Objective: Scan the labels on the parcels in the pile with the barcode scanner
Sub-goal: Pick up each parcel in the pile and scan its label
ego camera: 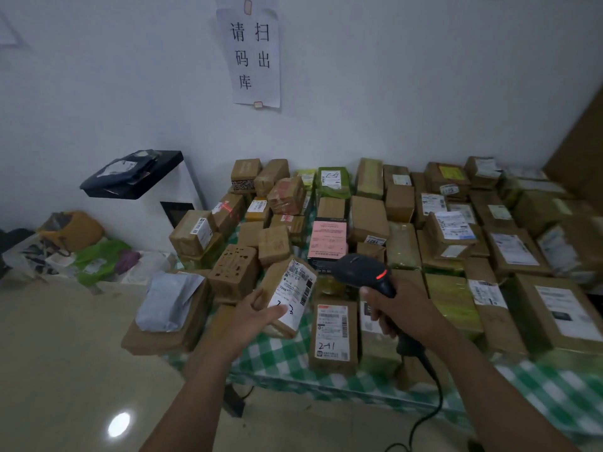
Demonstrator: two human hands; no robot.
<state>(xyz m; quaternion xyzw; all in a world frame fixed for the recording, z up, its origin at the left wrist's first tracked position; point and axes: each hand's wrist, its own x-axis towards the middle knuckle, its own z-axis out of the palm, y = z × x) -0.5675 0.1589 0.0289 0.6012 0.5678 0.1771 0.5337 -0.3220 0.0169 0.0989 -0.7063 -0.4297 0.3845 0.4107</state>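
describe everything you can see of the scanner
The scanner is a black, plastic-looking handheld gun type with a broad head and a glowing red-orange light on top. The right hand grips its handle, holding it above the parcels with the head aimed forward and left. A black cable runs from the handle's base down past the table edge.

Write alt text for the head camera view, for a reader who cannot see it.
A person's left hand holds a brown parcel, white label up, while the right hand grips a black barcode scanner beside it. Many cardboard parcels cover a green checked tablecloth below a paper sign on the wall.
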